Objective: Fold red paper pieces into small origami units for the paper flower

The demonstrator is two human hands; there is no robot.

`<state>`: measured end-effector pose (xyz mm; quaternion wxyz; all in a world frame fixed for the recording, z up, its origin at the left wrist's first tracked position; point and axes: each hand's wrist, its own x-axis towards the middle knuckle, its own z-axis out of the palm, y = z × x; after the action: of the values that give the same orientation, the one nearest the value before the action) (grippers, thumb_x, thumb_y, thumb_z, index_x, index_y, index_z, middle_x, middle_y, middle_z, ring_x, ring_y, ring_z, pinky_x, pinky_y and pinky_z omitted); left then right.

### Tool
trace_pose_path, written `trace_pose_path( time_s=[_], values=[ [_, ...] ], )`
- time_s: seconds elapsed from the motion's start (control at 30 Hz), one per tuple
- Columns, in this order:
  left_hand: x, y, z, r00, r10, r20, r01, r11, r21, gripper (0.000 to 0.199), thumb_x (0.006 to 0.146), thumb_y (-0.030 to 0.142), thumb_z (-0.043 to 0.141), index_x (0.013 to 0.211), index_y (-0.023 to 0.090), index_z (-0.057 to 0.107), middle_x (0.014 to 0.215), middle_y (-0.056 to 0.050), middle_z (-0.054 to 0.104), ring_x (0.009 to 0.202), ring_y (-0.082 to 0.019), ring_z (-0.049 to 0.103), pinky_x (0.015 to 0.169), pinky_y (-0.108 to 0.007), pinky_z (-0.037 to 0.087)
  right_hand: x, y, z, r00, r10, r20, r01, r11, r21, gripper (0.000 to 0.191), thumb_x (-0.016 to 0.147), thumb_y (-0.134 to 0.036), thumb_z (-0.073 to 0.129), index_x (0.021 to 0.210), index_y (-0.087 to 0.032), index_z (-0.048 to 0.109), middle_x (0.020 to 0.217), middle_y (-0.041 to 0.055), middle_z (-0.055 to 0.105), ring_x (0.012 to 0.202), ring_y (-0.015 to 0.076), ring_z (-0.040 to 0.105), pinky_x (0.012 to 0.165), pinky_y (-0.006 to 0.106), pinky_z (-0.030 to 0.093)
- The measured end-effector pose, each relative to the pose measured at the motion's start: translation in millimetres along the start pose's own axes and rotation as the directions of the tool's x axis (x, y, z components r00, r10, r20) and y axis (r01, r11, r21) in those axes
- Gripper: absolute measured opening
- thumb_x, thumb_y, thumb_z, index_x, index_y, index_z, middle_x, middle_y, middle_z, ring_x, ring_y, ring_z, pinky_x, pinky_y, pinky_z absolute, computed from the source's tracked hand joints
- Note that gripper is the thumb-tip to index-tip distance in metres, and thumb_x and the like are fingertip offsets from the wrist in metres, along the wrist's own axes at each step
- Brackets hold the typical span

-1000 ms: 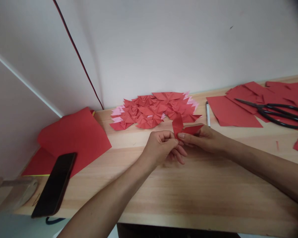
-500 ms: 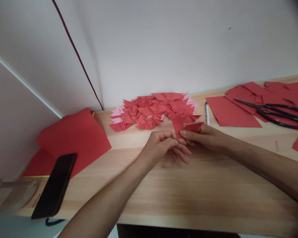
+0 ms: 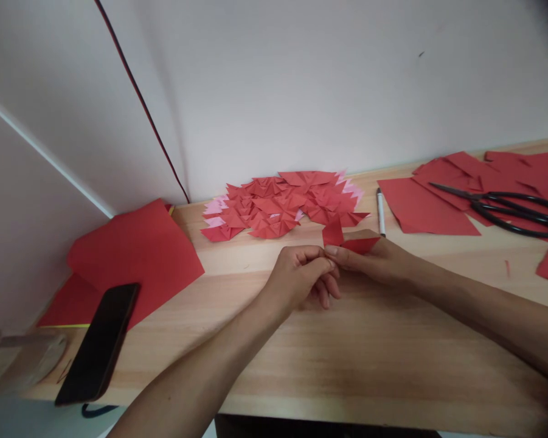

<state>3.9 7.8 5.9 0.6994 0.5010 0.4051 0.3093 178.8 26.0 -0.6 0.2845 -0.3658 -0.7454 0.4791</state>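
Note:
A small folded piece of red paper (image 3: 364, 245) is between my hands above the wooden table, two of its flaps sticking up. My right hand (image 3: 374, 261) grips it from the right, thumb stretched along its near side. My left hand (image 3: 305, 274) is closed, thumb and forefinger pinched at the paper's near left edge, touching the right thumb's tip; the part inside the pinch is hidden. Just behind lies a spread of folded red and pink paper pieces (image 3: 278, 204) with pleated, pointed edges.
At the right, black-handled scissors (image 3: 520, 210) lie on cut red paper pieces (image 3: 429, 210), with a white pen (image 3: 381, 213) beside them. Large red sheets (image 3: 137, 261) and a black phone (image 3: 100, 340) lie at the left. A wall (image 3: 301, 85) rises behind the table (image 3: 346, 365).
The red paper has turned and its upright flap now shows shorter. My left fingers have curled in more, and my right thumb has moved left to meet them.

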Motion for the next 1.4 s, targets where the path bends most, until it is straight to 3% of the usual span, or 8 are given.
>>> trace_pose_path(
  time_s=[0.5, 0.87, 1.03, 1.13, 1.2, 1.3, 1.4],
  values=[
    [-1, 3, -2.3, 1.0, 0.016, -0.02, -0.016, 1.0, 0.001, 0.016, 0.073, 0.024, 0.053, 0.061, 0.013, 0.056, 0.048, -0.001, 0.06, 0.031, -0.007, 0.045, 0.035, -0.017, 0.035, 2, -1, 1, 0.999, 0.026, -0.034, -0.024, 0.999, 0.047, 0.043, 0.092, -0.052, 0.039, 0.065, -0.02, 0.048, 0.061, -0.002, 0.046, 0.057, 0.0115, 0.042, 0.056, 0.027, 0.033],
    [1, 0, -5.3, 0.997, 0.042, -0.06, -0.042, 0.999, -0.008, 0.016, 0.073, 0.023, 0.054, 0.06, 0.014, 0.056, 0.045, 0.001, 0.058, 0.03, -0.006, 0.041, 0.033, -0.016, 0.032, 3, -1, 3, 0.992, 0.06, -0.114, -0.064, 0.997, -0.03, 0.043, 0.091, -0.052, 0.04, 0.062, -0.02, 0.043, 0.06, -0.0025, 0.043, 0.055, 0.0116, 0.038, 0.054, 0.027, 0.03],
    [4, -3, -9.9, 0.994, 0.073, -0.082, -0.077, 0.996, -0.048, 0.015, 0.074, 0.023, 0.054, 0.062, 0.014, 0.055, 0.045, 0.001, 0.057, 0.03, -0.006, 0.042, 0.032, -0.016, 0.031, 3, 1, 0, 0.989, 0.136, -0.06, -0.136, 0.991, -0.007, 0.044, 0.09, -0.054, 0.043, 0.062, -0.02, 0.045, 0.057, -0.0037, 0.044, 0.051, 0.0103, 0.036, 0.051, 0.026, 0.027],
    [5, -4, -11.5, 0.994, 0.066, -0.091, -0.074, 0.993, -0.087, 0.016, 0.074, 0.025, 0.055, 0.063, 0.014, 0.055, 0.045, 0.002, 0.056, 0.03, -0.006, 0.041, 0.032, -0.017, 0.031, 2, 7, -1, 0.967, 0.231, -0.111, -0.228, 0.973, 0.04, 0.05, 0.087, -0.058, 0.045, 0.054, -0.02, 0.041, 0.049, -0.0042, 0.038, 0.047, 0.0096, 0.03, 0.048, 0.027, 0.022],
    [5, -2, -13.0, 0.993, 0.06, -0.102, -0.076, 0.985, -0.154, 0.016, 0.074, 0.025, 0.055, 0.063, 0.014, 0.054, 0.043, 0.002, 0.053, 0.03, -0.007, 0.039, 0.031, -0.018, 0.029, 1, 13, -1, 0.964, 0.219, -0.151, -0.199, 0.97, 0.138, 0.054, 0.089, -0.06, 0.041, 0.052, -0.02, 0.04, 0.048, -0.0035, 0.036, 0.046, 0.0099, 0.029, 0.048, 0.028, 0.023],
    [3, 2, -16.6, 0.998, 0.06, -0.004, -0.058, 0.942, -0.332, 0.015, 0.073, 0.025, 0.054, 0.062, 0.015, 0.05, 0.041, 0.003, 0.046, 0.032, -0.008, 0.037, 0.034, -0.019, 0.027, 2, 21, 1, 0.984, 0.112, -0.14, -0.057, 0.934, 0.352, 0.053, 0.093, -0.058, 0.031, 0.061, -0.019, 0.051, 0.058, -0.0005, 0.046, 0.051, 0.0114, 0.037, 0.05, 0.028, 0.029],
    [1, 7, -20.0, 0.976, -0.001, 0.22, 0.117, 0.85, -0.513, 0.016, 0.074, 0.026, 0.05, 0.062, 0.016, 0.045, 0.043, 0.005, 0.039, 0.033, -0.007, 0.035, 0.04, -0.021, 0.029, 4, 21, 4, 0.996, 0.031, -0.087, 0.017, 0.864, 0.502, 0.045, 0.092, -0.058, 0.033, 0.087, -0.021, 0.059, 0.082, 0.0043, 0.056, 0.067, 0.015, 0.048, 0.053, 0.027, 0.037]
  ],
)
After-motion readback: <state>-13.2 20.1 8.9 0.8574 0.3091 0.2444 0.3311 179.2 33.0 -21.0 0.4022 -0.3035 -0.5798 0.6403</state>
